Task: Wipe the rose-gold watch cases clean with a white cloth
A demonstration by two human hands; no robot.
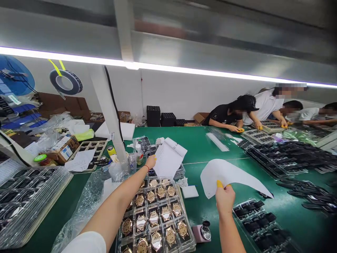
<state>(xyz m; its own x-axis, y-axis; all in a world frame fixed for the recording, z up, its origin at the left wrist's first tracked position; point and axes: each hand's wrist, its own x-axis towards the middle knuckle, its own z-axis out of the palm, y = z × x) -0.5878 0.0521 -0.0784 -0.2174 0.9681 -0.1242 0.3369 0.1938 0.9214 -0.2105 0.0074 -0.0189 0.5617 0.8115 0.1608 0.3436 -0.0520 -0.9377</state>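
Observation:
In the head view my right hand (pixel 225 199), with yellow finger cots, pinches a curved sheet of white paper (pixel 223 172) and holds it above the green table. My left hand (pixel 151 162) reaches forward, its fingers closed at the left edge of a white paper pad (pixel 170 158) with handwriting on it. Below my left arm lies a clear tray of gold-coloured watch cases (pixel 153 216), set in rows of compartments. A small open jar (pixel 202 232) stands right of that tray. Behind the left hand is a small clear bottle (pixel 139 154).
Trays of black watch parts (pixel 260 225) lie at the right, near a heap of black straps (pixel 292 158). Stacked trays (pixel 31 203) fill the left side. A white post (pixel 107 105) rises at the table's left. Co-workers (pixel 229 114) sit at the far right.

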